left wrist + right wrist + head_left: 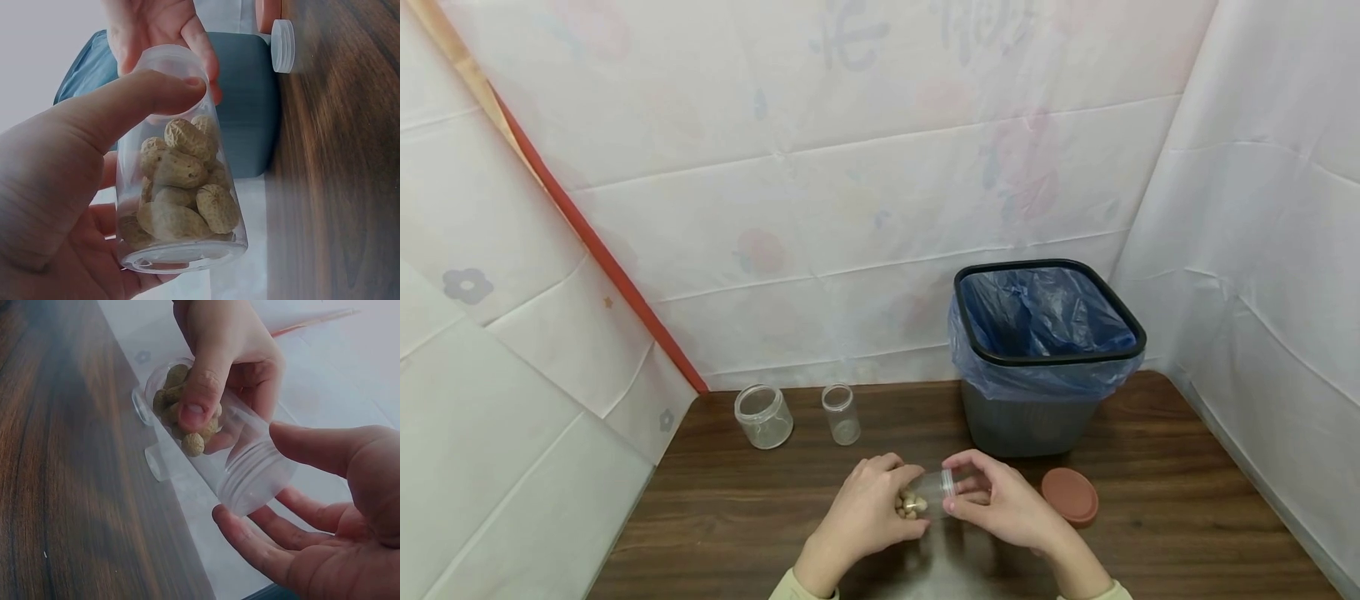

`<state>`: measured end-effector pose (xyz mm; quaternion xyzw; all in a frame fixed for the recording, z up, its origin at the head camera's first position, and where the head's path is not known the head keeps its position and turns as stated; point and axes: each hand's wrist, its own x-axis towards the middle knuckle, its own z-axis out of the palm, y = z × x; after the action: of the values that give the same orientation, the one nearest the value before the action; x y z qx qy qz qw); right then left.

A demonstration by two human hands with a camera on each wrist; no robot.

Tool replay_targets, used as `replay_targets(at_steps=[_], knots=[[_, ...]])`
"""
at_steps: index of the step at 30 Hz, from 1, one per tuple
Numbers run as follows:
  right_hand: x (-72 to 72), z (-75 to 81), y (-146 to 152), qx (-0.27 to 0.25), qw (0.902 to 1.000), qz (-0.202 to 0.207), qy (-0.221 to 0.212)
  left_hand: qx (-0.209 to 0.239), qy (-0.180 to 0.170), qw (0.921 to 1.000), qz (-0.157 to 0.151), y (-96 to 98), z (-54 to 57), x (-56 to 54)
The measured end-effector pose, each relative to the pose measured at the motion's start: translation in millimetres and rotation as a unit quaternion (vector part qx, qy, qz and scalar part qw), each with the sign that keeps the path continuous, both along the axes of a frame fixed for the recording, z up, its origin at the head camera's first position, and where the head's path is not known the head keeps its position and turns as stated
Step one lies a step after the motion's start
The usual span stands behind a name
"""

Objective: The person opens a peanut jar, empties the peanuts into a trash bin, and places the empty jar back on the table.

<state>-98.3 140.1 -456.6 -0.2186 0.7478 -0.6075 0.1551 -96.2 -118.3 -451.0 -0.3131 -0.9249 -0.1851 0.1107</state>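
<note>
A clear plastic jar (181, 187) part filled with unshelled peanuts (175, 403) lies across between my two hands, tilted in the head view. My left hand (867, 507) grips its body near the bottom end, thumb on one side and fingers round the other. At the ribbed, whitish top end (253, 481), the thumb and fingertips of my right hand (1003, 502) pinch the edge from opposite sides. The right palm faces that end. Peanuts gather toward the jar's bottom, partly covered by the left thumb in the right wrist view.
Behind the hands stand a wide clear jar (765, 421) and a narrow clear jar (844, 421), both uncovered. A grey bin (1030, 421) with a blue liner (1037, 379) is at the back right. A reddish-brown lid (1070, 496) and a whitish ribbed lid (283, 47) lie on the table (715, 517).
</note>
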Motion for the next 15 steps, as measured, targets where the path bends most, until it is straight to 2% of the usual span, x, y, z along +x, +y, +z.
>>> replay_targets(at_steps=[7, 11, 15], knots=[[-1.2, -2.1, 0.6, -0.012, 0.9977, 0.032, 0.059, -0.001, -0.018, 0.9998, 0.001, -0.8, -1.6, -0.2], [-0.1, -1.8, 0.2, -0.014, 0.9966, 0.034, 0.074, -0.002, -0.026, 0.9996, 0.007, -0.9, -1.9, 0.2], [-0.4, -2.2, 0.2, -0.010, 0.9962, 0.031, 0.080, -0.002, -0.017, 0.9998, 0.005, -1.2, -1.3, -0.5]])
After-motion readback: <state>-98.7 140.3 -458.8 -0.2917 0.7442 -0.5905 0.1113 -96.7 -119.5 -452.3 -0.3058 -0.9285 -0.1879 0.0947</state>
